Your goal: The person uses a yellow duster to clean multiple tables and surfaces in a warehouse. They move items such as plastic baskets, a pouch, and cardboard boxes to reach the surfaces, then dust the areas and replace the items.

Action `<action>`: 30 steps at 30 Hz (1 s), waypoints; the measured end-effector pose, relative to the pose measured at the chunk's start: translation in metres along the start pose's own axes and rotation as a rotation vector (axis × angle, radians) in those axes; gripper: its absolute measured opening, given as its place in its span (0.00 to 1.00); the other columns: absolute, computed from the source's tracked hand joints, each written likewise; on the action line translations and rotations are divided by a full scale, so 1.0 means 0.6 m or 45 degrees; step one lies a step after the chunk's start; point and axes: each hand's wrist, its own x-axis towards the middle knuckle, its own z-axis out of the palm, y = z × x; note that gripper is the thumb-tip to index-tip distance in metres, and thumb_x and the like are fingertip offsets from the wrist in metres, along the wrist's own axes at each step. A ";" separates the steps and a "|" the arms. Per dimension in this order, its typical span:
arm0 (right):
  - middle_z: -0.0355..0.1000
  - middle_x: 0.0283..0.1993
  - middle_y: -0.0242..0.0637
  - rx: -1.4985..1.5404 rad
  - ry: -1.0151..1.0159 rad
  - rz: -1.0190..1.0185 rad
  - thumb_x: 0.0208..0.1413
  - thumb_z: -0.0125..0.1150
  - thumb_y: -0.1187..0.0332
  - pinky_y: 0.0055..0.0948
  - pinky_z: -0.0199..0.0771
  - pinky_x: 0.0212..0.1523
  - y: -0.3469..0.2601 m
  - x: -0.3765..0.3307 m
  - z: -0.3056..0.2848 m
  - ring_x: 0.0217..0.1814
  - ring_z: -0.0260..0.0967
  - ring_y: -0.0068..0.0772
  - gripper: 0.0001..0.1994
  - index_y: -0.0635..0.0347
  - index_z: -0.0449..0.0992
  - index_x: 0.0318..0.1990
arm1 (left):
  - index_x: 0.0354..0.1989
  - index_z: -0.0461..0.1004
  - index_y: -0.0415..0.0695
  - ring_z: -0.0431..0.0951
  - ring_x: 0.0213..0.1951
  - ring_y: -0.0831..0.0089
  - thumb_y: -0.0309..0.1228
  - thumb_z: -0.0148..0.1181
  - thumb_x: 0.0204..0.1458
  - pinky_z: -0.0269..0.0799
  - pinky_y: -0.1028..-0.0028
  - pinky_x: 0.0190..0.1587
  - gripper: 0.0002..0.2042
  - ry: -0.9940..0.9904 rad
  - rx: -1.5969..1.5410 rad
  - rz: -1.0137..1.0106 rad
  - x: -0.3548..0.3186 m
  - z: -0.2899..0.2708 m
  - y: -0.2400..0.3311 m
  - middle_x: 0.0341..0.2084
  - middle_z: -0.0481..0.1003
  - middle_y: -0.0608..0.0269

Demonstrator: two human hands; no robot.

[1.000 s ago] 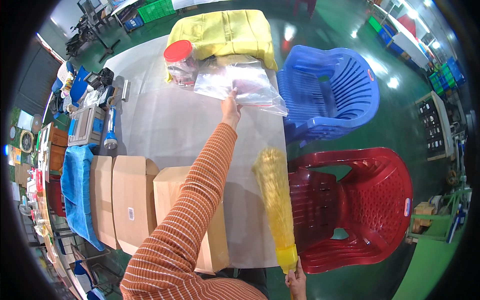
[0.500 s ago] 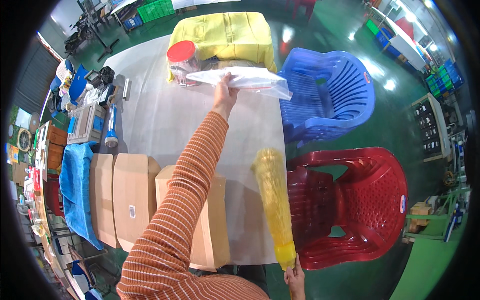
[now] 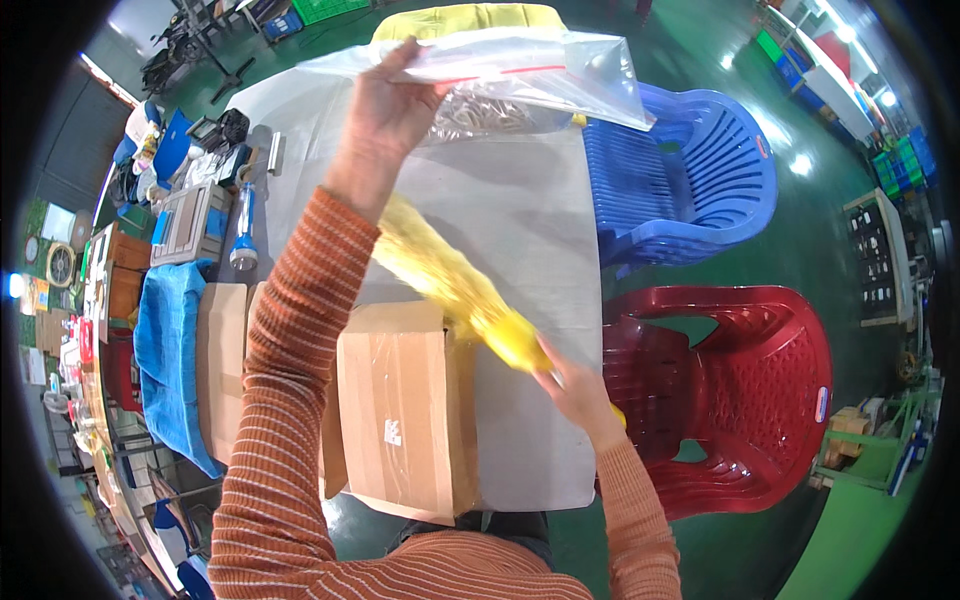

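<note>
My left hand [image 3: 385,112] is closed on the edge of a clear zip bag [image 3: 590,80] with a red strip, raised over the far part of the table. Lower right, my right hand [image 3: 580,395] grips the handle of a yellow feather-type duster [image 3: 445,280]. The duster slants up and left across the table, its far end passing behind my left forearm. Beneath the bag lies something in clear wrapping [image 3: 490,117], its contents hard to make out. Behind the bag a yellow cloth [image 3: 470,18] is partly hidden.
A cardboard box [image 3: 392,410] stands at the near edge of the grey table [image 3: 540,420]. To the right are a blue plastic chair [image 3: 690,180] and a dark red one [image 3: 750,400]. At left lie a flashlight [image 3: 243,235], a grey case [image 3: 190,225] and a blue cloth [image 3: 170,350].
My left hand has lifted the bag and shifted it left. The duster has swung up and left over the table with my right hand. The red-lidded jar is now hidden.
</note>
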 end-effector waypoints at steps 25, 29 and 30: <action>0.61 0.20 0.35 0.615 0.252 0.769 0.58 0.45 0.56 0.29 0.64 0.14 0.122 0.247 -0.014 0.15 0.61 0.27 0.29 0.45 0.46 0.66 | 0.55 0.57 0.29 0.69 0.51 0.61 0.28 0.42 0.59 0.76 0.67 0.43 0.18 0.277 0.499 0.509 -0.525 -0.126 0.505 0.52 0.63 0.41; 0.59 0.17 0.33 0.719 0.605 1.074 0.59 0.44 0.58 0.26 0.61 0.11 0.097 0.164 -0.072 0.13 0.58 0.24 0.28 0.44 0.45 0.66 | 0.54 0.58 0.29 0.69 0.51 0.60 0.26 0.43 0.58 0.77 0.66 0.44 0.17 0.447 0.539 0.686 -0.588 -0.165 0.506 0.53 0.62 0.42; 0.59 0.18 0.33 0.729 0.628 1.066 0.60 0.44 0.58 0.27 0.62 0.12 0.087 0.145 -0.067 0.13 0.58 0.24 0.28 0.44 0.45 0.66 | 0.54 0.58 0.29 0.69 0.51 0.60 0.25 0.43 0.58 0.77 0.66 0.44 0.17 0.478 0.532 0.691 -0.598 -0.180 0.508 0.53 0.62 0.42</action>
